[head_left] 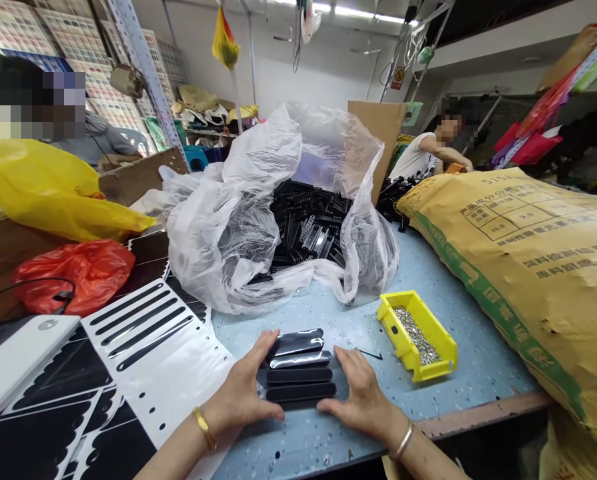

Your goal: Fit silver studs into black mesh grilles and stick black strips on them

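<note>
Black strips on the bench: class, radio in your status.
Left hand, right hand flanking the black strips. Yellow bin of metal parts to the right, apart.

The left hand and right hand flank a row of glossy black strips on the speckled blue surface, near a yellow bin.

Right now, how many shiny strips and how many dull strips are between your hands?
Shiny black strips: 3
Dull black strips: 2
Total: 5
</note>
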Motion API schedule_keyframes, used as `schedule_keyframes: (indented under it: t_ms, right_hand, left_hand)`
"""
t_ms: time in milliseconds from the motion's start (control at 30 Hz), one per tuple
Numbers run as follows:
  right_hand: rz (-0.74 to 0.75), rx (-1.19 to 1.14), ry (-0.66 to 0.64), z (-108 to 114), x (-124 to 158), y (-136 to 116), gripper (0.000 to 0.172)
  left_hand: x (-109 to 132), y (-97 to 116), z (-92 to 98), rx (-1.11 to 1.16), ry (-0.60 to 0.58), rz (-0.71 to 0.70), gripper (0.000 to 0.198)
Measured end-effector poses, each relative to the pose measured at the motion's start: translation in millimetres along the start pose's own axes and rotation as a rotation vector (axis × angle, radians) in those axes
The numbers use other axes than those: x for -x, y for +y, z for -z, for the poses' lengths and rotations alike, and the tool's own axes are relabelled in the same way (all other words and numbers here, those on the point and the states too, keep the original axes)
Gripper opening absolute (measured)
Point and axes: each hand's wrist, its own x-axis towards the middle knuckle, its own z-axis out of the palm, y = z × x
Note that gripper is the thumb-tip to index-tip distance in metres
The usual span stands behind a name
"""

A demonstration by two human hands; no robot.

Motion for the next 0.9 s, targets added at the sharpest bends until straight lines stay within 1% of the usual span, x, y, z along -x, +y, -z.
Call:
schedule_keyframes:
  t_ms: [67, 100, 133, 167, 300, 400, 500, 600, 733, 800, 900]
  right_hand:
    - [0.01, 0.031, -0.003, -4.3, -9.7, 0.3, 0.073]
    - [0.015, 0.034, -0.004, -5.2, -13.9, 1.1, 0.069]
    - [0.018, 0.031, -0.002, -4.9, -16.8, 2.5, 0.068]
    - [0.012, 0.022, 0.003, -3.6, -18.5, 4.5, 0.071]
    - [-0.031, -0.033, 0.01, 7.3, -19.7, 15.7, 0.094]
    - [0.052, -0.055, -0.081, 9.7, -27.5, 20.2, 0.107]
    - [0.126, -0.071, -0.212, 4.0, -40.7, 18.3, 0.115]
    - [0.124, -0.075, -0.317, 0.8, -47.4, 15.3, 0.119]
    - [0.145, -0.096, -0.435, 11.3, -41.0, 19.7, 0.12]
    - [0.158, -0.11, -0.442, 17.8, -38.1, 25.4, 0.12]
    - [0.148, -0.137, -0.375, 18.5, -43.2, 32.8, 0.119]
  left_hand:
    - [-1.3, -1.2, -3.1, -0.017, 0.007, 0.012, 0.113]
    - [-1.7, -2.2, -3.7, -0.024, 0.004, 0.011, 0.11]
    - [-1.8, -3.2, -3.6, -0.033, -0.004, 0.006, 0.109]
    - [-1.5, -4.0, -2.9, -0.046, -0.013, -0.001, 0.108]
    - [0.7, -2.6, 1.7, -0.11, -0.018, -0.016, 0.114]
    - [-0.7, 2.8, 3.1, -0.117, -0.047, -0.006, 0.115]
    - [-4.5, 5.6, 2.0, -0.112, -0.076, -0.003, 0.107]
    - [-6.3, 4.1, -0.3, -0.143, -0.039, -0.009, 0.097]
    - [-4.6, 0.8, -3.3, -0.185, 0.018, -0.035, 0.088]
    - [-3.6, -0.7, -3.8, -0.204, 0.014, -0.035, 0.087]
    - [-3.3, -3.4, -2.7, -0.213, -0.014, -0.039, 0.086]
